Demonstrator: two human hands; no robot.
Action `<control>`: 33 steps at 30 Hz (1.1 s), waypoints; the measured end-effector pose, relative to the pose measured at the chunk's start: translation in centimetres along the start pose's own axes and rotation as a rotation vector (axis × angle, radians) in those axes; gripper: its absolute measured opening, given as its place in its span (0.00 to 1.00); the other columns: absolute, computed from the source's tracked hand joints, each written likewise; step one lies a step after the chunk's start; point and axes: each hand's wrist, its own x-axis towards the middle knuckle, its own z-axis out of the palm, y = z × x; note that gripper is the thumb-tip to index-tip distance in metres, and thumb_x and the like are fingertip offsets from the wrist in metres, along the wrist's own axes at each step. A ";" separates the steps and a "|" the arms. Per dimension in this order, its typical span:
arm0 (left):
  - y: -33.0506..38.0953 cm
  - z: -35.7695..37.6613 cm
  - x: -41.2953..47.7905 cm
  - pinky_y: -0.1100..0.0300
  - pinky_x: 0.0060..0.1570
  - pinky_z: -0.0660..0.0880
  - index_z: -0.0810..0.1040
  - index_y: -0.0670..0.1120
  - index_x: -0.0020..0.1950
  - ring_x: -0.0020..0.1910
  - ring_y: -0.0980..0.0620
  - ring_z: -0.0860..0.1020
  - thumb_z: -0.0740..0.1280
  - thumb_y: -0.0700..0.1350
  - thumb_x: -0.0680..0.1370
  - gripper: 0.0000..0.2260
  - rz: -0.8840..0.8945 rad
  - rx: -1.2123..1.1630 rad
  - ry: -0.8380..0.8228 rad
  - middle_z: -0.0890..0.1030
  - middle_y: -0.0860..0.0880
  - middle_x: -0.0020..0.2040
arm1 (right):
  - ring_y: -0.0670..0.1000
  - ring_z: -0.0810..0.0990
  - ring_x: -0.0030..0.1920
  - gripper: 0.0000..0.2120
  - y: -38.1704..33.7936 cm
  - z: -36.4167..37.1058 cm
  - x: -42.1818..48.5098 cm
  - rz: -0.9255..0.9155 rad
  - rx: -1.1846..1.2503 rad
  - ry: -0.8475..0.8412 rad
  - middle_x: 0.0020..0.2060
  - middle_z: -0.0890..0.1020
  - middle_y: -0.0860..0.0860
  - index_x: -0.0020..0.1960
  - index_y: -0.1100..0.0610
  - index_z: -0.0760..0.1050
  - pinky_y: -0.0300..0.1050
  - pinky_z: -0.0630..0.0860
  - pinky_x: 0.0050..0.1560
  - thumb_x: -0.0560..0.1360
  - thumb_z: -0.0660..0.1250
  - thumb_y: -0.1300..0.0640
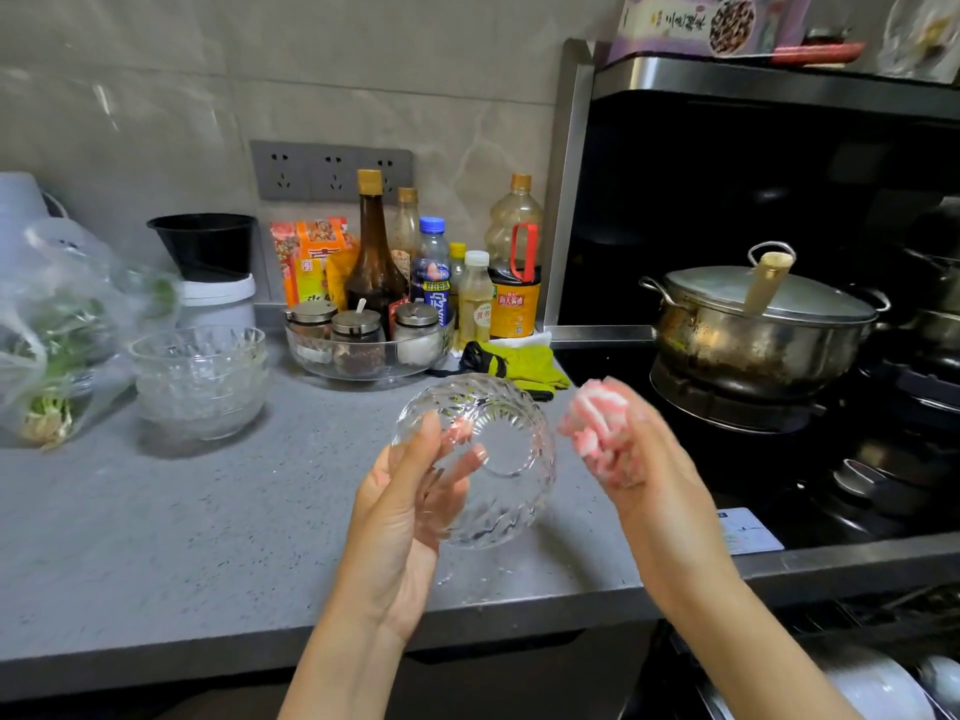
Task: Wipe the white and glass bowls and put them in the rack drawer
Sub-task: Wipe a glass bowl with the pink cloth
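My left hand (402, 517) holds a cut-glass bowl (485, 459) above the grey counter (182, 537), tilted on its side with its base turned toward me. My fingers curl around its rim and show through the glass. Just right of the bowl, my right hand (636, 459) grips a bunched pink and white cloth (597, 420), apart from the glass and blurred. A stack of several more glass bowls (200, 379) stands on the counter to the left. White bowls (878, 685) lie in the open rack drawer (810, 623) at the bottom right.
Sauce bottles (374, 262) and a glass tray of spice jars (363, 350) line the back wall. A yellow-green glove (519, 363) lies beside them. A bag of greens (57, 330) sits far left. A lidded steel pot (758, 324) stands on the stove at right.
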 end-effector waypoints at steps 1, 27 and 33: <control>-0.1 0.1 0.0 0.68 0.29 0.76 0.79 0.43 0.49 0.32 0.57 0.82 0.70 0.48 0.66 0.15 0.013 0.015 -0.002 0.84 0.49 0.39 | 0.45 0.78 0.60 0.15 -0.4 0.5 -0.4 -0.134 -0.070 0.009 0.59 0.81 0.46 0.66 0.48 0.74 0.40 0.74 0.59 0.81 0.57 0.49; -0.9 1.2 0.0 0.53 0.60 0.75 0.77 0.37 0.63 0.56 0.45 0.80 0.69 0.56 0.70 0.29 0.008 0.023 0.004 0.80 0.39 0.60 | 0.53 0.58 0.76 0.21 2.0 3.1 -3.6 -0.974 -1.067 -0.236 0.75 0.63 0.53 0.74 0.59 0.62 0.52 0.58 0.74 0.82 0.52 0.56; -2.2 1.6 0.1 0.60 0.42 0.80 0.84 0.47 0.50 0.42 0.54 0.83 0.68 0.52 0.72 0.13 -0.041 0.044 -0.109 0.84 0.45 0.48 | 0.49 0.59 0.75 0.20 0.5 2.9 -0.7 -0.799 -0.994 -0.159 0.72 0.67 0.45 0.72 0.50 0.67 0.52 0.58 0.73 0.82 0.50 0.51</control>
